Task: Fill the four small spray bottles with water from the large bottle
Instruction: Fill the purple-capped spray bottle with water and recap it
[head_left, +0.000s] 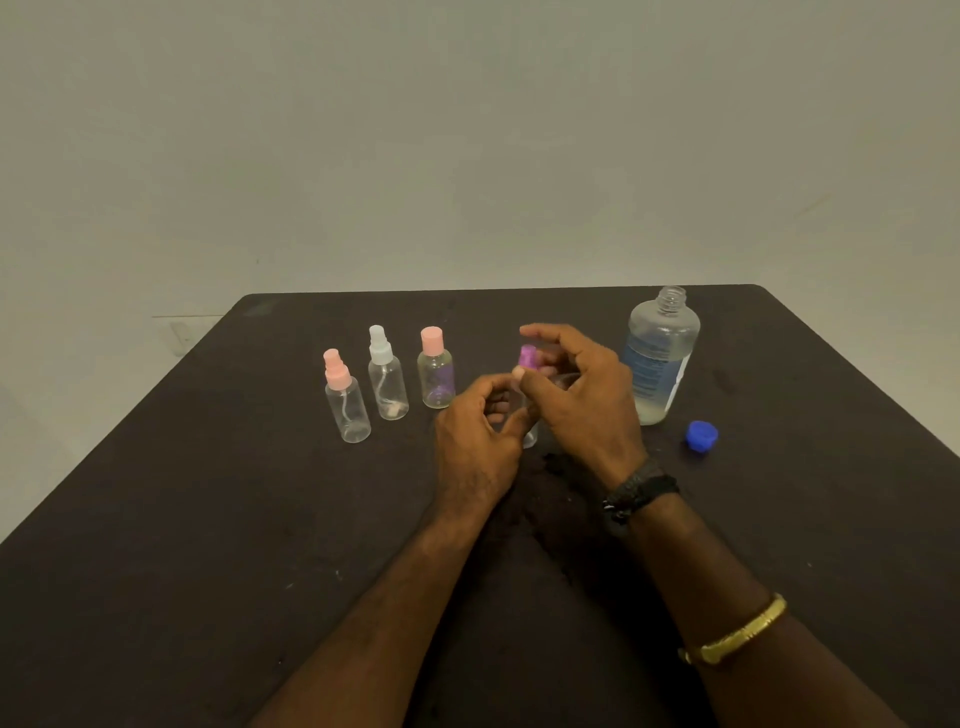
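Three small clear bottles stand in a row on the dark table: one with a pink spray top (347, 399), one with a white spray top (387, 375), one with a pink cap (435, 370). A fourth small bottle with a purple top (528, 358) is between my hands at the table's middle. My left hand (478, 441) wraps its clear body, mostly hiding it. My right hand (582, 395) has thumb and fingers at the purple top. The large clear bottle (658, 358) stands uncapped to the right, part full of water. Its blue cap (701, 435) lies beside it.
The dark table (208, 519) ends at a far edge just behind the bottles, with a plain pale wall beyond. A black band and a gold bracelet are on my right forearm.
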